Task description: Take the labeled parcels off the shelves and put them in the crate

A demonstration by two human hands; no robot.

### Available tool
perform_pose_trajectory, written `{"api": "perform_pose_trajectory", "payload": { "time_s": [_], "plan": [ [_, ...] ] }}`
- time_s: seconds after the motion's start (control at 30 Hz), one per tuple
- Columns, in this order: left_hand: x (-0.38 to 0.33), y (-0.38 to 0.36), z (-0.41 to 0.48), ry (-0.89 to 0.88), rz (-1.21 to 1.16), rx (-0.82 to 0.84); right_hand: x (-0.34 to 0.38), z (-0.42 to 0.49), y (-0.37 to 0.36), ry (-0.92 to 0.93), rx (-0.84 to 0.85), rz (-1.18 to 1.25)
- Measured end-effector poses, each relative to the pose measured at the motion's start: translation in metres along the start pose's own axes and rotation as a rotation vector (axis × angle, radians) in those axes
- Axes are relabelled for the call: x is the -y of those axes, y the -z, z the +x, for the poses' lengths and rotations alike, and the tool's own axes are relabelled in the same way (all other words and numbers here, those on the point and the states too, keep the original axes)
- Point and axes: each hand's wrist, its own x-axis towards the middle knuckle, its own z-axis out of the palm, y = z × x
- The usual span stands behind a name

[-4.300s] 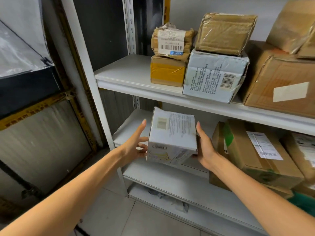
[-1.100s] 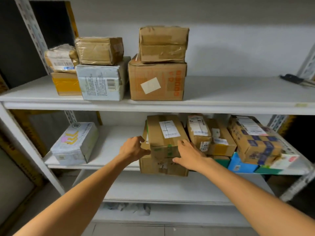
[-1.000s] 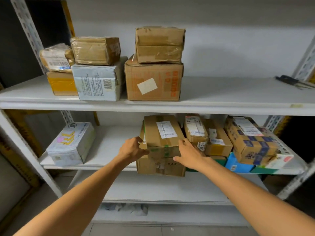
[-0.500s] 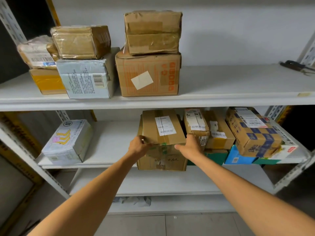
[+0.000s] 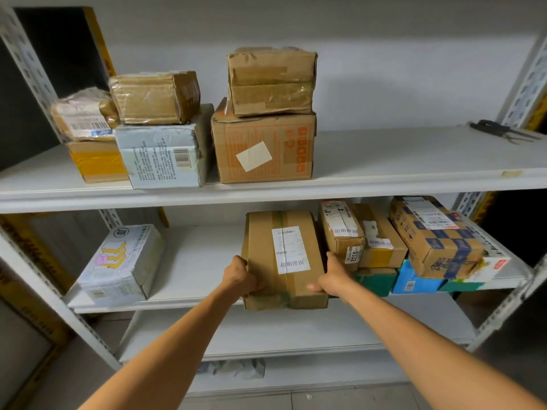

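A long brown cardboard parcel (image 5: 284,255) with a white label on top juts out over the front edge of the middle shelf (image 5: 189,261). My left hand (image 5: 239,275) grips its left side and my right hand (image 5: 333,276) grips its right side, thumb on top. More labeled parcels (image 5: 342,229) are stacked to its right. A white parcel (image 5: 124,261) with a yellow drawing lies at the shelf's left end. The crate is out of view.
The upper shelf (image 5: 384,161) carries several brown and white boxes (image 5: 263,149) on its left half and dark pliers-like tools (image 5: 500,131) at the far right. Perforated metal uprights (image 5: 509,306) frame the rack. A lower shelf and crumpled plastic on the floor sit below.
I set the white parcel at the shelf's left end, then took the brown labeled parcel in both hands. Now it is tipped up and pulled out over the shelf edge.
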Motion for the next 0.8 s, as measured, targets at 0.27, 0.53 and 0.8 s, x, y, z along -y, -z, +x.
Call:
{"api": "perform_pose_trajectory", "payload": {
  "time_s": [0.27,0.53,0.8],
  "plan": [
    [0.021,-0.003,-0.012,-0.077,-0.24,0.147,-0.012,-0.006,-0.001,0.086,0.012,0.085],
    [0.058,-0.01,-0.033,-0.313,-0.273,0.001,-0.037,-0.018,-0.018,0.254,-0.16,0.101],
    [0.049,-0.016,-0.044,-0.498,-0.138,-0.001,-0.05,-0.039,0.0,0.318,-0.253,0.168]
  ]
}}
